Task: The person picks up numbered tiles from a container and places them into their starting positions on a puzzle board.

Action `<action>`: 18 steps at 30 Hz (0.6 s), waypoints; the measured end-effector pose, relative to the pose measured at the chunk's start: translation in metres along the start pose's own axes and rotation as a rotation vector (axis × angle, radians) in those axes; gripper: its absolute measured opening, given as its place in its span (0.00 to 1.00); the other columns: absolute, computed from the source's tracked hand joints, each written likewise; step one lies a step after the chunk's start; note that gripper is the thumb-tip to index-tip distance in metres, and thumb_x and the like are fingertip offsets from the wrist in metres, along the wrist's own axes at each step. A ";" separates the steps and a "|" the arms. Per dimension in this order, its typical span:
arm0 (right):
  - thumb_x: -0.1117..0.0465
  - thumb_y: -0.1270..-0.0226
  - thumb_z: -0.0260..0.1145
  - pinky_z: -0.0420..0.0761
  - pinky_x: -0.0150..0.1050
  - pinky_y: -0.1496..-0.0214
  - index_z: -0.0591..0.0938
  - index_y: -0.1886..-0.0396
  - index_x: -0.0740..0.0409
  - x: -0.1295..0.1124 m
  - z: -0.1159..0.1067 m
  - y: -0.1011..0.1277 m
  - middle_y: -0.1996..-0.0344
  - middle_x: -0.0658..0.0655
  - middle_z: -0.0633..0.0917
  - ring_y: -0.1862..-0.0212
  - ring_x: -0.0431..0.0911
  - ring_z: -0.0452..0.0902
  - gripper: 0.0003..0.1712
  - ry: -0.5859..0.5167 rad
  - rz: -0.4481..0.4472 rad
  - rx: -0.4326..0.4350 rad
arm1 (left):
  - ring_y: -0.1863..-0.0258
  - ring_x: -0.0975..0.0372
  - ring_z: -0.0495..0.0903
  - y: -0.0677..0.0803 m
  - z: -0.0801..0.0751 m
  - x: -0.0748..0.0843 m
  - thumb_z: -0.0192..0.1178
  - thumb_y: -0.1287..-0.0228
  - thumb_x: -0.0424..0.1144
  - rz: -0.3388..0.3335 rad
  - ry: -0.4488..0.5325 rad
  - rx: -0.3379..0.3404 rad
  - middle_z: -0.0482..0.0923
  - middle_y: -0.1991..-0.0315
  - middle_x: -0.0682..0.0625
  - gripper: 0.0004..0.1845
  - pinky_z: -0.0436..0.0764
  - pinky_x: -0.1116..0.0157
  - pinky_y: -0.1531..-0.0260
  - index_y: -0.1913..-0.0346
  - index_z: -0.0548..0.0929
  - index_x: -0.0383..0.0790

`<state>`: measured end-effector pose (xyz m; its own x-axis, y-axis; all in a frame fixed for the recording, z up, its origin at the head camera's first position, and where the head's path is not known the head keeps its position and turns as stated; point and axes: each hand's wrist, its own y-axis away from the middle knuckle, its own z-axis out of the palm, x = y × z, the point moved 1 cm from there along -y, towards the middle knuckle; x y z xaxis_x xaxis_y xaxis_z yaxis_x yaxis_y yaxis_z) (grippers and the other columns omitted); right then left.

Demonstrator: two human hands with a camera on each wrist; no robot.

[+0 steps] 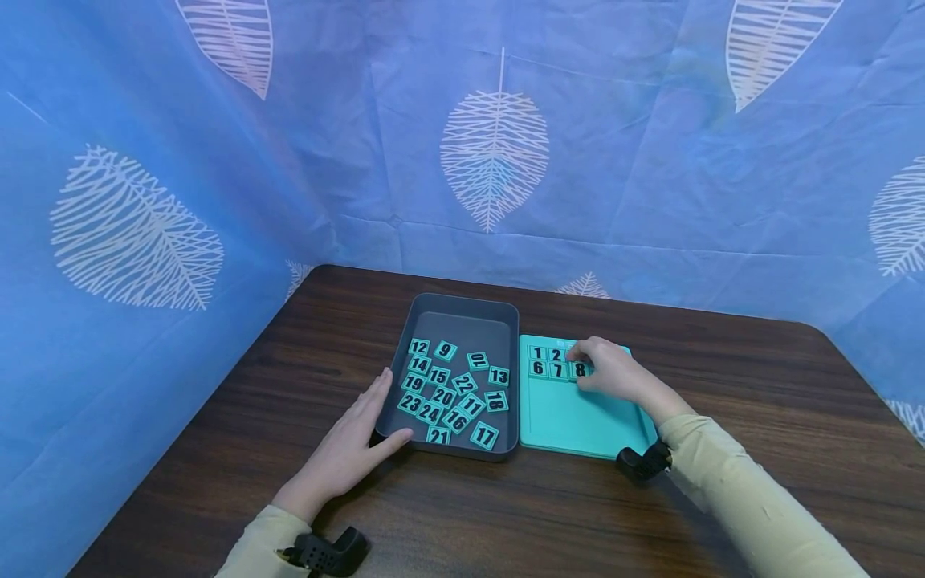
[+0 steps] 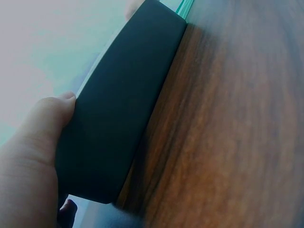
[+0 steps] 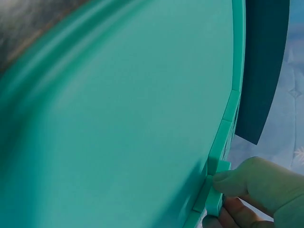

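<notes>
At board's far edge: right hand [image 1: 614,373] pinching a tile [image 3: 216,190] beside tile 8 [image 1: 580,370].
Near half of board [image 1: 571,421]: bare.
Tray [image 1: 405,353] left near corner: left hand [image 1: 354,445] flat, fingers straight against wall.

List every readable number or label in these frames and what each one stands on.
"1", "2", "6", "7", "8": tiles seated in the teal board; the right hand covers the rest of those rows.
"12", "9", "14", "15", "13", "19", "22", "23", "20", "18", "24", "11", "16", "21", "17": loose tiles in the grey tray.
One upside-down tile, seemingly "10".
Wrist views: no readable text.
</notes>
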<state>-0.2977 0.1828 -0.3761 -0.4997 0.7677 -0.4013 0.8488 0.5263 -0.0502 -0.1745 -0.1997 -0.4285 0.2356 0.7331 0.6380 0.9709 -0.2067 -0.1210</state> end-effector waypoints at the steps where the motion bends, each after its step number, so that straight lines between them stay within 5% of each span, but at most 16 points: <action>1: 0.73 0.45 0.66 0.78 0.50 0.57 0.80 0.53 0.71 0.000 0.000 0.000 0.58 0.64 0.80 0.56 0.56 0.75 0.18 0.000 -0.001 -0.001 | 0.26 0.55 0.44 0.000 0.000 0.000 0.53 0.36 0.64 -0.001 0.001 0.001 0.42 0.24 0.51 0.48 0.55 0.44 0.34 0.23 0.43 0.49; 18: 0.73 0.46 0.68 0.79 0.49 0.57 0.81 0.55 0.70 0.002 0.005 0.000 0.59 0.63 0.80 0.57 0.56 0.76 0.17 0.032 -0.001 0.014 | 0.26 0.55 0.44 0.000 0.000 -0.001 0.53 0.36 0.64 0.013 0.000 0.007 0.42 0.24 0.51 0.47 0.55 0.43 0.34 0.23 0.43 0.49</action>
<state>-0.2981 0.1823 -0.3818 -0.5055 0.7784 -0.3722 0.8506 0.5219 -0.0638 -0.1747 -0.1999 -0.4292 0.2483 0.7301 0.6366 0.9680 -0.2119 -0.1345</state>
